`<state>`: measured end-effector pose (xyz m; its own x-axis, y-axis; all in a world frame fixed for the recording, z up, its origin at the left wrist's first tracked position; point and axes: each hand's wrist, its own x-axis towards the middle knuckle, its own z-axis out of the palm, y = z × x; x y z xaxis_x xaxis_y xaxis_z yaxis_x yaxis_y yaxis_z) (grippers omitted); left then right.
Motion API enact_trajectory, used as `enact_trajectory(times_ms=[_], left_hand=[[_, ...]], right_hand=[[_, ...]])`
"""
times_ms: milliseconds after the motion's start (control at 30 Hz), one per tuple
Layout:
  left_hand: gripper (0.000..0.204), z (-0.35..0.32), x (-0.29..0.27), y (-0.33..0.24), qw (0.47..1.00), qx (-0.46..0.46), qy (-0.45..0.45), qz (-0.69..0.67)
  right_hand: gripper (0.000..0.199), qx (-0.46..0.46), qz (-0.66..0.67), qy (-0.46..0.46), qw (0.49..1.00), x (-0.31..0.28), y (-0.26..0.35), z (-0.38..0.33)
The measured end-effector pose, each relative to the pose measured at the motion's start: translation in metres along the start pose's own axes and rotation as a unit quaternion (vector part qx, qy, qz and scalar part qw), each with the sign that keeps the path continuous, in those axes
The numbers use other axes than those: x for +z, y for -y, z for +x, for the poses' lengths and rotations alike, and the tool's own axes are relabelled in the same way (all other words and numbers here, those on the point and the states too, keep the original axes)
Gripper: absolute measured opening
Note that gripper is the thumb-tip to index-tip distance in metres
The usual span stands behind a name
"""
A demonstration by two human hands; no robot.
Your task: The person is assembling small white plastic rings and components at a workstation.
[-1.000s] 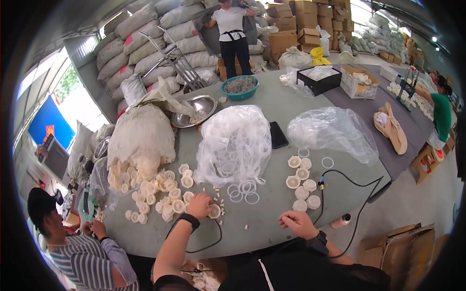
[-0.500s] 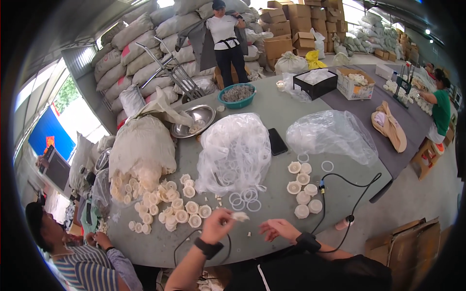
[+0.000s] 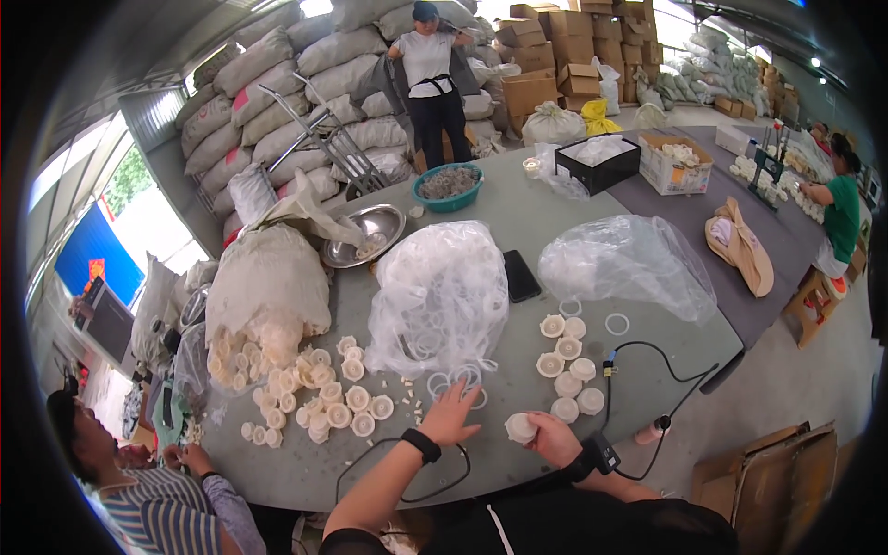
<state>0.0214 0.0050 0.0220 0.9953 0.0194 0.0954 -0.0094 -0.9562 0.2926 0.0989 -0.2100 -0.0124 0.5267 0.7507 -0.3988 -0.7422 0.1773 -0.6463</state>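
Observation:
My left hand reaches over the table with its fingers spread, the tips at a few thin, clear white plastic rings. In my right hand is a round cream plastic cap, pinched at the table's near side. A pile of similar cream caps lies to the left, spilling from a large whitish sack. Beyond the rings stands a clear bag of more rings. Several caps sit grouped on the right. Small cream bits lie left of my left hand.
A black cable loops along the right side. Further back are a phone, another clear bag, a metal bowl and a teal basin. A person in stripes sits at the left; another stands behind the table.
My left hand has moved forward to the rings and opened, no longer holding a small cream piece. My right hand, empty before, now holds a cap. The view has shifted slightly.

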Motion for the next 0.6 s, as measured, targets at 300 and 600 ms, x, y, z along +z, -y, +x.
enact_trajectory(times_ms=[300, 600], left_hand=[[0.029, 0.005, 0.018, 0.023, 0.999, 0.027, 0.020, 0.035], [0.014, -0.003, 0.022, 0.016, 1.000, 0.030, -0.002, 0.006]], right_hand=[[0.027, -0.015, 0.017, -0.018, 1.000, -0.009, 0.001, -0.002], [0.028, -0.019, -0.071, -0.002, 0.997, -0.010, -0.003, 0.004]])
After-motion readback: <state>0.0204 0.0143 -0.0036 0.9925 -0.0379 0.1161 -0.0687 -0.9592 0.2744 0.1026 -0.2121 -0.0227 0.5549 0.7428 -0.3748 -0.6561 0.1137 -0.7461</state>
